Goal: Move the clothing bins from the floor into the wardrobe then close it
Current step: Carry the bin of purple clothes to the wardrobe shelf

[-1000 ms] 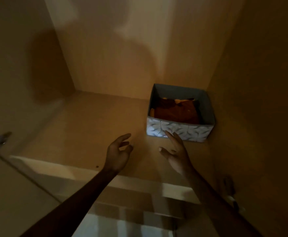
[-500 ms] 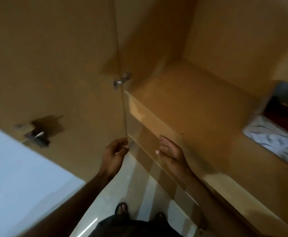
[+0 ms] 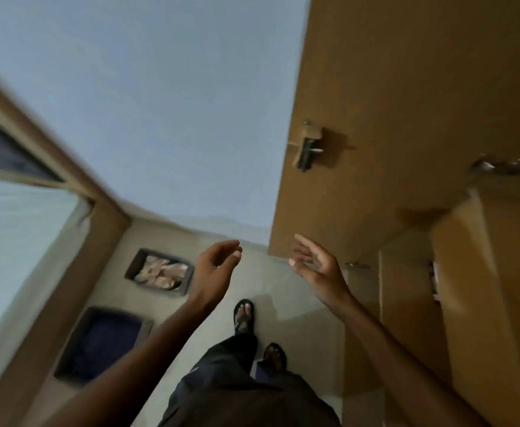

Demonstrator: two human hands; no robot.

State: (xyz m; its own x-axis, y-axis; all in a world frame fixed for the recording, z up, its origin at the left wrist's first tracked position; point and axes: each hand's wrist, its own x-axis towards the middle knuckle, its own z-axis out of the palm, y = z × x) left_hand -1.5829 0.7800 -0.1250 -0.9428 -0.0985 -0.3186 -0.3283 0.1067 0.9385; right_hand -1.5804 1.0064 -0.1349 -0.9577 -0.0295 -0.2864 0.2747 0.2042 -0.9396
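Two grey clothing bins stand on the floor at the left. The farther bin [image 3: 135, 265] holds pale folded cloth; the nearer bin [image 3: 146, 326] holds dark blue cloth. My left hand [image 3: 214, 268] and my right hand [image 3: 317, 266] are raised in front of me with fingers apart, holding nothing. The wardrobe [image 3: 484, 272] is at the right, and its open wooden door [image 3: 376, 87] reaches up to the top. The bin placed inside the wardrobe is out of view.
A blue-grey wall [image 3: 160, 103] fills the upper middle. A wood-framed bed or window edge [image 3: 52, 180] runs along the left. My legs and sandalled feet [image 3: 245, 315] stand on the pale tiled floor [image 3: 299, 303]. A black latch [image 3: 308, 151] sits on the door.
My view has swung left and down, away from the wardrobe shelf toward the floor bins. Both hands have drawn back from the shelf edge and stay empty.
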